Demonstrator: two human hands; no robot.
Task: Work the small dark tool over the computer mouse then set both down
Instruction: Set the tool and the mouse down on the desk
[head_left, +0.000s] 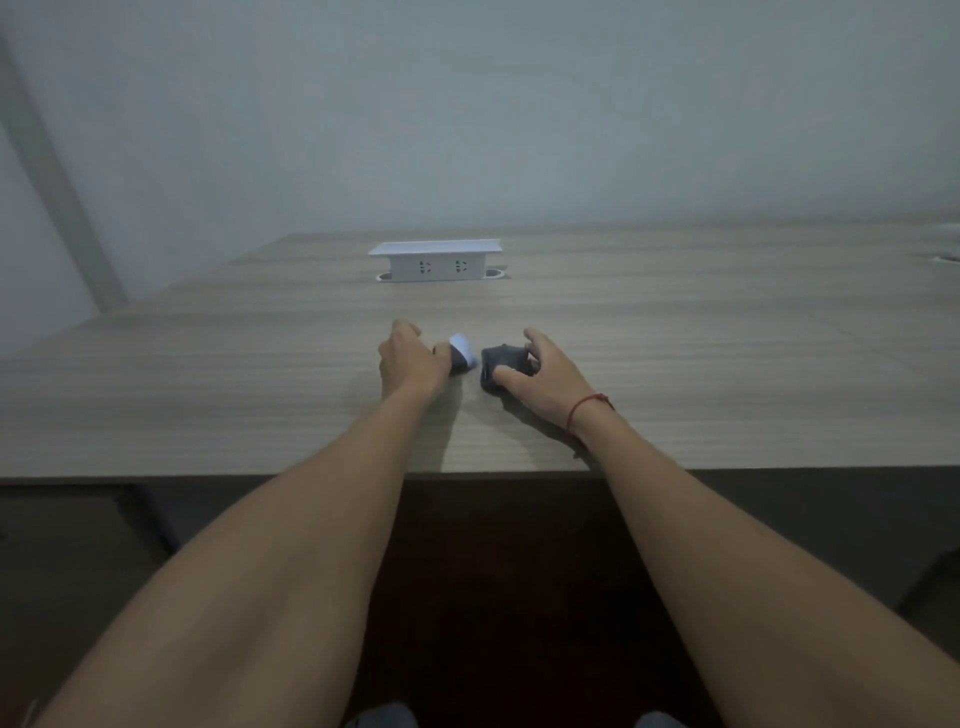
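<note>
Near edge first: both forearms reached out over the desk (208, 395) edge toward 12 o'clock. The right hand (540, 376), a red string (589, 405) on its wrist, curled over the computer mouse (493, 366), thumb and fingers wrapped round the dark body, which sat on the wood or barely off it; cannot tell which. At 9 o'clock of the mouse, just beside it and not touching, the left hand (410, 364) pinched the small dark tool (461, 356), dark below with a pale rounded face turned up; it was low over the desk, contact unclear.

Far back at 12 o'clock, well apart, stood a white socket box (435, 261).

Risks, as judged: the tool was held only at one end, so a loose pinch could let it roll or drop on release. The mouse could skid on smooth laminate if let go while tilted. The two things were close enough that setting either down carelessly could knock the other. Dim light made edges hard to judge.
</note>
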